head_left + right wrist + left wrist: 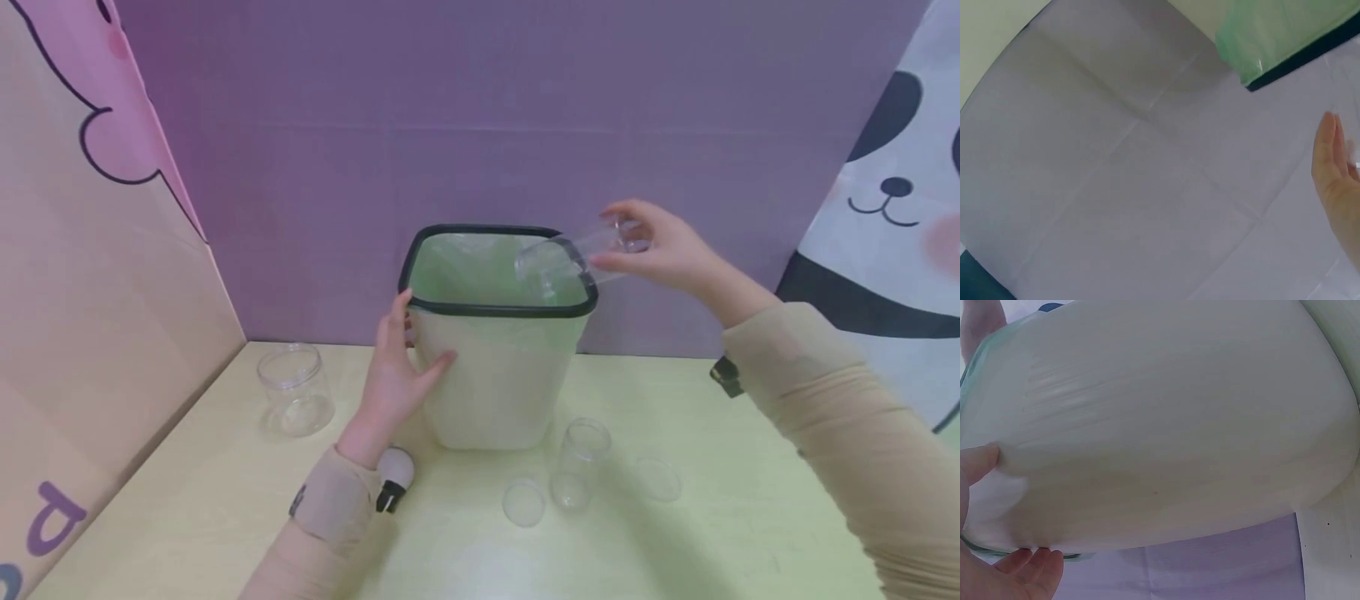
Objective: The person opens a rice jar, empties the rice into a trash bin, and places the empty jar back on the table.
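A white trash bin (pixel 495 383) with a black rim and a green liner (pixel 465 267) stands upright on the table. My left hand (pixel 393 367) grips its left side, thumb on the front face and fingers round the side near the rim. The left wrist view shows that thumb (pixel 982 461) against the bin wall. My right hand (pixel 660 250) holds a clear plastic jar (pixel 570 254) by one end. The jar is tilted, its other end over the bin's opening at the right rim. In the right wrist view my right hand (pixel 1338 169) appears at the edge.
A wide clear jar (pixel 296 396) stands on the table (pixel 465 558) at the left. A narrower clear jar (pixel 583 462) stands in front of the bin, with clear round lids (pixel 523 503) on either side. A purple wall (pixel 495 108) rises behind.
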Demonstrator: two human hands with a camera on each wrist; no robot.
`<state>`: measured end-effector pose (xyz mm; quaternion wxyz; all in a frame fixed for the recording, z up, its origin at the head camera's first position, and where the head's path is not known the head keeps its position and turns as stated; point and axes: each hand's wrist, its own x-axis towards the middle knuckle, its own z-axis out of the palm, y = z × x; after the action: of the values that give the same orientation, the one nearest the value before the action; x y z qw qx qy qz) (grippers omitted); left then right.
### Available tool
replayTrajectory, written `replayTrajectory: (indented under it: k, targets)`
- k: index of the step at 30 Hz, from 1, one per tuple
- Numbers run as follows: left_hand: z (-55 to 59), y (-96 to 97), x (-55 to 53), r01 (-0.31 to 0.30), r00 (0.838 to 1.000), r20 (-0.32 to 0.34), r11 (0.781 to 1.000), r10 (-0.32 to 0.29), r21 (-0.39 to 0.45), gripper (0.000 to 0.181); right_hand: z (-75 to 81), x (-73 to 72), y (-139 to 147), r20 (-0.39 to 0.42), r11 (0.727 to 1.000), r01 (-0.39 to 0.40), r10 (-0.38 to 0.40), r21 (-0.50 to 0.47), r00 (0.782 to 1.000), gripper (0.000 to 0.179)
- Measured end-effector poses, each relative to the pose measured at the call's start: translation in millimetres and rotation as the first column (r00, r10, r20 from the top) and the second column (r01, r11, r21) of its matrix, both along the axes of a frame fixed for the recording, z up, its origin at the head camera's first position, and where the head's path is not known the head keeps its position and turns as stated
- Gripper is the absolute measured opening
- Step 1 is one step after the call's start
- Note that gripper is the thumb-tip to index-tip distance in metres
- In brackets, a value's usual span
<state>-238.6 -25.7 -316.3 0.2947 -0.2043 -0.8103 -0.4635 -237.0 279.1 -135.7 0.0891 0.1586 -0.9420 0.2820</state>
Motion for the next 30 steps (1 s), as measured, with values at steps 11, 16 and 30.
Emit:
replayTrajectory:
  k: [11,16,30]
  targets:
    - [-0.9,3.4,1.0,-0.019,0.998,-0.059,1.000,0.019,-0.006,0.095,-7.5,-4.4,-20,-0.023,0.982,0.017,-0.022,-0.188,0.999,0.076]
    - [1.4,4.2,3.3,-0.011,1.000,-0.023,1.000,0.010,-0.006,0.094,-10.6,-6.4,-30,-0.001,0.968,-0.002,0.002,-0.250,1.000,0.068]
    - [2.5,2.5,6.4,-0.007,0.999,-0.048,1.000,0.008,0.002,0.092,-26.5,-16.3,-51,-0.242,0.999,-0.028,0.016,-0.046,0.970,0.068]
